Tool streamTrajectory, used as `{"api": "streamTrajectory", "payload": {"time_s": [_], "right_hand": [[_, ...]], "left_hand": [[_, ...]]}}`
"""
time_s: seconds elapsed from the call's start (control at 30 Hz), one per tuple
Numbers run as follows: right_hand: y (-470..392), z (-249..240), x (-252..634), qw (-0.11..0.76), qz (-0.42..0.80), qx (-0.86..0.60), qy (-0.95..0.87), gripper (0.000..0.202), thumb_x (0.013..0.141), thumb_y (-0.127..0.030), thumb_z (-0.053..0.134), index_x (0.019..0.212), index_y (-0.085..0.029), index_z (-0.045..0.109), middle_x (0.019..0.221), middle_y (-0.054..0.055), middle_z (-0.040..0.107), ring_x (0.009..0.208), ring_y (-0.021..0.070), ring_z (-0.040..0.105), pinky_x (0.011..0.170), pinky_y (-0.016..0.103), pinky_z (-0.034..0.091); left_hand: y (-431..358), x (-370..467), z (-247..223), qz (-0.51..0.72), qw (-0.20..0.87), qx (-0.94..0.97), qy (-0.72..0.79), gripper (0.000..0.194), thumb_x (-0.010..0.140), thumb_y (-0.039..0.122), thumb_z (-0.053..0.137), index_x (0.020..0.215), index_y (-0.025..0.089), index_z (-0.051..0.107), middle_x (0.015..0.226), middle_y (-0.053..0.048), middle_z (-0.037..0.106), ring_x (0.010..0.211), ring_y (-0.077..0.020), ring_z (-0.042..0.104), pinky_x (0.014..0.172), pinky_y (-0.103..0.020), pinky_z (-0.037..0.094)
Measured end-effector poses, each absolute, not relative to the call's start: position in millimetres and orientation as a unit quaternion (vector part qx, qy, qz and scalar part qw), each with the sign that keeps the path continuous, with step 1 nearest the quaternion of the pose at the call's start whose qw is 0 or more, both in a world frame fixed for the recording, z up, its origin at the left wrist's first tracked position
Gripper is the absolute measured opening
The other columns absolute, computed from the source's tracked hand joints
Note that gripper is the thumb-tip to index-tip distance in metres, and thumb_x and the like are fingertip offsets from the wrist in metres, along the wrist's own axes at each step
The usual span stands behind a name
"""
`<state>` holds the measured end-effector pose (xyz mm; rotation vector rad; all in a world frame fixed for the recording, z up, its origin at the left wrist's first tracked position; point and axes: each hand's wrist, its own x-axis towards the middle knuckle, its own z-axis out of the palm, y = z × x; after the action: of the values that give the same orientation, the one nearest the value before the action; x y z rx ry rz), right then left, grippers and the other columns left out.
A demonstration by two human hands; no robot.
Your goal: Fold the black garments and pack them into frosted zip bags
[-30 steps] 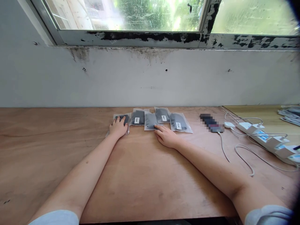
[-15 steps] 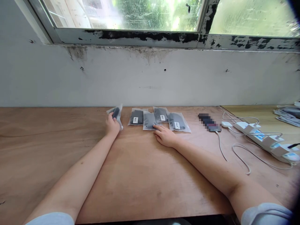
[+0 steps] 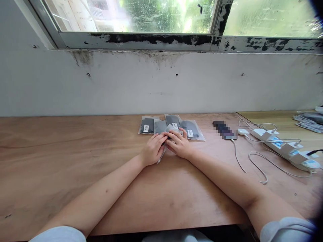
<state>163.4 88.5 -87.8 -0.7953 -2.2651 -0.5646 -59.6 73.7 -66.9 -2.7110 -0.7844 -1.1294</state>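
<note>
In the middle of the table, my left hand [image 3: 152,150] and my right hand [image 3: 179,144] meet over a frosted plastic pouch [image 3: 162,158] with something dark inside. Fingers of both hands are curled on it and hide most of it; its lower edge pokes out between the palms. Just behind lie several similar pouches with dark contents: a left one [image 3: 148,122] with a white label, a middle one [image 3: 159,125] partly covered, a back one [image 3: 172,118], and a right one [image 3: 194,128], close to my right fingertips.
Right of the pouches lies a blurred-out phone [image 3: 224,129] on a white cable. Farther right are a white power strip [image 3: 282,148] with chargers, loose cords, and a grey cloth-like bundle [image 3: 310,121]. A white wall [image 3: 113,87] and window stand behind the table [image 3: 63,161].
My left hand has carried its pouch from the left to the middle, to my right hand. My right hand's fingers, earlier resting on the middle pouch, now hold the carried one too.
</note>
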Motion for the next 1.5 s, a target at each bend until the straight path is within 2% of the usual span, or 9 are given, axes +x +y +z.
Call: {"api": "streamTrajectory", "payload": {"time_s": [0.23, 0.4, 0.47, 0.67, 0.87, 1.03, 1.13, 1.33, 1.5], "right_hand": [[80, -81, 172, 0.379, -0.231, -0.340, -0.829, 0.022, 0.098, -0.023, 0.057, 0.118, -0.025, 0.066, 0.124, 0.006, 0.070, 0.122, 0.0250, 0.057, 0.118, 0.055, 0.011], [78, -81, 173, 0.394, -0.228, -0.332, -0.826, 0.019, 0.097, -0.023, 0.058, 0.114, -0.022, 0.067, 0.113, 0.007, 0.073, 0.108, 0.0226, 0.062, 0.112, 0.050, 0.024], [72, -78, 170, 0.394, -0.229, -0.304, -0.837, 0.021, 0.097, -0.024, 0.058, 0.116, -0.022, 0.066, 0.115, 0.008, 0.071, 0.106, 0.0225, 0.061, 0.107, 0.047, 0.031], [52, -71, 154, 0.374, -0.229, -0.128, -0.890, 0.015, 0.094, -0.020, 0.062, 0.108, -0.024, 0.068, 0.107, 0.005, 0.070, 0.097, 0.0189, 0.059, 0.091, 0.037, 0.045], [61, -72, 155, 0.349, -0.201, -0.125, -0.907, 0.012, 0.098, -0.019, 0.056, 0.100, -0.020, 0.068, 0.097, 0.006, 0.067, 0.091, 0.0178, 0.056, 0.083, 0.033, 0.046], [70, -67, 159, 0.296, -0.146, -0.165, -0.929, 0.020, 0.103, -0.031, 0.049, 0.100, -0.020, 0.066, 0.100, 0.008, 0.066, 0.089, 0.0185, 0.057, 0.082, 0.032, 0.045], [74, -50, 159, 0.263, -0.074, -0.165, -0.948, 0.023, 0.104, -0.031, 0.045, 0.097, -0.019, 0.063, 0.096, 0.008, 0.065, 0.086, 0.0178, 0.058, 0.079, 0.031, 0.045], [93, -2, 162, 0.274, 0.225, -0.246, -0.902, 0.017, 0.100, -0.032, 0.052, 0.098, -0.018, 0.059, 0.087, 0.002, 0.066, 0.075, 0.0135, 0.057, 0.068, 0.024, 0.044], [105, 15, 156, 0.191, 0.296, -0.228, -0.908, 0.016, 0.095, -0.033, 0.058, 0.097, -0.018, 0.064, 0.088, 0.001, 0.069, 0.074, 0.0123, 0.056, 0.065, 0.023, 0.042]], "left_hand": [[72, -80, -63, -0.325, 0.043, -0.928, -0.176, 0.077, 0.091, 0.059, 0.052, 0.152, 0.015, 0.037, 0.156, -0.020, 0.040, 0.146, -0.0363, 0.036, 0.119, -0.060, 0.030], [78, -77, -71, -0.343, 0.100, -0.916, -0.183, 0.054, 0.097, 0.016, 0.047, 0.151, 0.023, 0.041, 0.148, -0.014, 0.053, 0.142, -0.0255, 0.046, 0.113, -0.050, 0.044], [77, -75, -74, -0.344, 0.092, -0.918, -0.175, 0.055, 0.097, 0.011, 0.043, 0.151, 0.022, 0.041, 0.147, -0.014, 0.054, 0.141, -0.0244, 0.046, 0.112, -0.048, 0.047], [72, -67, -78, -0.309, 0.042, -0.937, -0.157, 0.059, 0.098, 0.023, 0.049, 0.154, 0.016, 0.033, 0.150, -0.017, 0.050, 0.144, -0.0282, 0.042, 0.113, -0.052, 0.045], [72, -64, -77, -0.284, 0.009, -0.946, -0.156, 0.050, 0.099, 0.025, 0.051, 0.147, 0.016, 0.043, 0.148, -0.017, 0.052, 0.142, -0.0276, 0.044, 0.115, -0.050, 0.044], [69, -61, -72, -0.299, 0.017, -0.942, -0.153, 0.039, 0.100, 0.021, 0.047, 0.138, 0.017, 0.052, 0.141, -0.016, 0.058, 0.138, -0.0272, 0.049, 0.111, -0.049, 0.047], [65, -60, -71, -0.335, 0.037, -0.921, -0.193, 0.035, 0.098, 0.022, 0.049, 0.131, 0.019, 0.056, 0.132, -0.015, 0.063, 0.128, -0.0279, 0.058, 0.104, -0.048, 0.052], [57, -60, -69, -0.437, 0.060, -0.851, -0.284, 0.040, 0.094, 0.023, 0.056, 0.133, 0.021, 0.047, 0.128, -0.014, 0.062, 0.119, -0.0272, 0.061, 0.099, -0.046, 0.052], [60, -60, -68, -0.462, 0.018, -0.829, -0.316, 0.014, 0.100, 0.027, 0.050, 0.110, 0.021, 0.056, 0.112, -0.010, 0.065, 0.106, -0.0230, 0.063, 0.093, -0.040, 0.053]]}}
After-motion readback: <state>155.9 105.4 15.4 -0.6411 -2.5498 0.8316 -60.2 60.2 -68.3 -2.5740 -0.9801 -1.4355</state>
